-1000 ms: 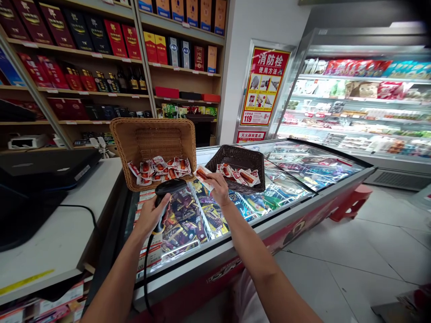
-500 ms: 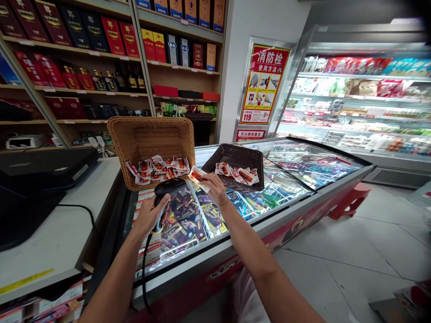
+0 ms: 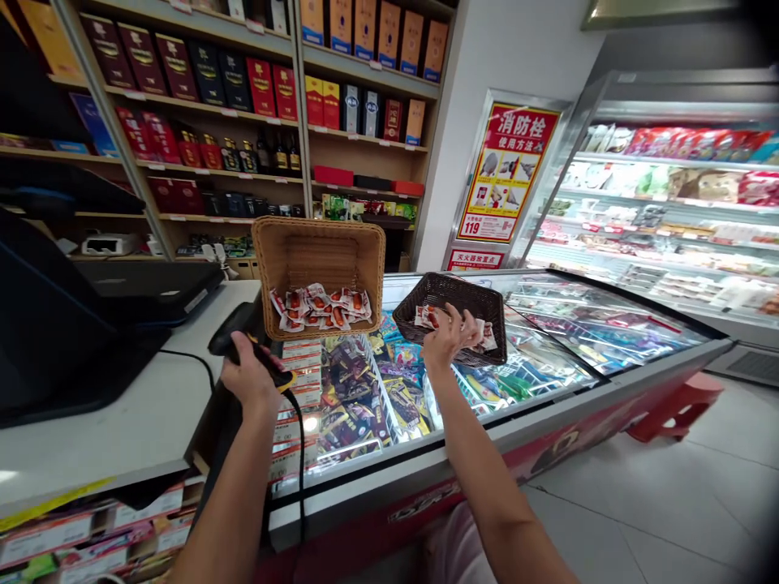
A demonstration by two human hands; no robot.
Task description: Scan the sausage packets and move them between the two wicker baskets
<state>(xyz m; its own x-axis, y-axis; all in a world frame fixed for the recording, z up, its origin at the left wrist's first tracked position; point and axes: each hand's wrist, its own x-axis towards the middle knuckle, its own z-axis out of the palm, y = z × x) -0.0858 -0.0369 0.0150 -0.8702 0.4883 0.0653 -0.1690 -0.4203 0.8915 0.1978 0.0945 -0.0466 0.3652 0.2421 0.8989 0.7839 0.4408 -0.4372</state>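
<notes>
My left hand [image 3: 249, 377] is wrapped round a black barcode scanner [image 3: 228, 326], whose cable hangs down over the freezer's near end. My right hand [image 3: 447, 339] is over the dark woven basket [image 3: 471, 294], fingers spread and pointing in among small packaged sausages [image 3: 426, 315]. Part of those packs is hidden behind the fingers. To the left, a larger tan woven basket [image 3: 316, 247] leans tilted towards me with several more sausage packs [image 3: 324, 308] along its lower side.
Both baskets rest on the glass-topped chest freezer [image 3: 365, 466]. On the left is a white counter [image 3: 139, 397] with a dark machine. Shelves of boxed bottles [image 3: 234, 77] stand behind. A red stool [image 3: 678, 410] is on the floor at right.
My right hand has moved right, from between the baskets into the dark one, and its sausage pack is no longer between the fingers. My left hand has shifted left with the scanner.
</notes>
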